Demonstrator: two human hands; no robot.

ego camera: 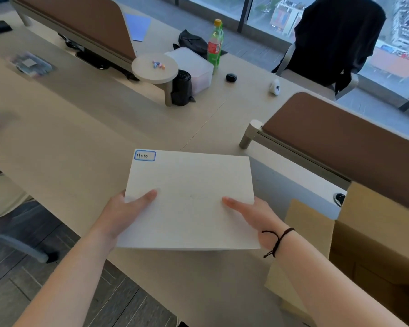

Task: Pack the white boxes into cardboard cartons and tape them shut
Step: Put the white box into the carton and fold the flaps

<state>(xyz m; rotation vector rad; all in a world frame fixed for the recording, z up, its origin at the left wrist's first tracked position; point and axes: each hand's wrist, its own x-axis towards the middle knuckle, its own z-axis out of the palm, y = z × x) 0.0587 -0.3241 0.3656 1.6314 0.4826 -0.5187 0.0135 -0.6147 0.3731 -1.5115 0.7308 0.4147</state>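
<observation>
Holding the white box (189, 199) flat between both hands, you keep it above the table (80, 149), lifted off its surface. Your left hand (125, 213) grips the box's left edge with the thumb laid across the top, and your right hand (253, 215) grips the right edge the same way. A blue-bordered label (144, 156) sits at the far corner beyond your left thumb. The open cardboard carton (376, 244) stands just beside your right wrist.
</observation>
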